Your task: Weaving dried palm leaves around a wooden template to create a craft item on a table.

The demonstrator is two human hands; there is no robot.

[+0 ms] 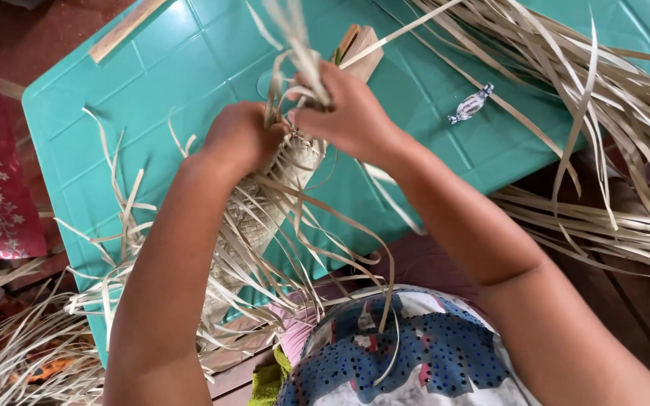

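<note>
Patterned cloth (415, 361) over the person's lap lies closest to the camera, just below the turquoise plastic bench (182, 68). Only the head view is given. On the bench, slanting from its near edge toward its middle, lies a half-woven palm-leaf tube (265, 210). Its plaited body looks finished along the lower and middle stretch, while the top end stays open, with loose strips (295, 30) rising from it unplaited; judging by that, the upper part and the closing remain to be done.

At that open top the left hand (242, 139) has its grip closed around the tube's rim, and the right hand (344, 113) pinches a bunch of the loose strips, fingers shut on them. No container shows on the bench. Right of the tube lie a small wrapped sweet (472, 104) and a heap of uncut palm strips (611, 98); a wooden slat (126, 28) rests at the bench's far-left edge.
</note>
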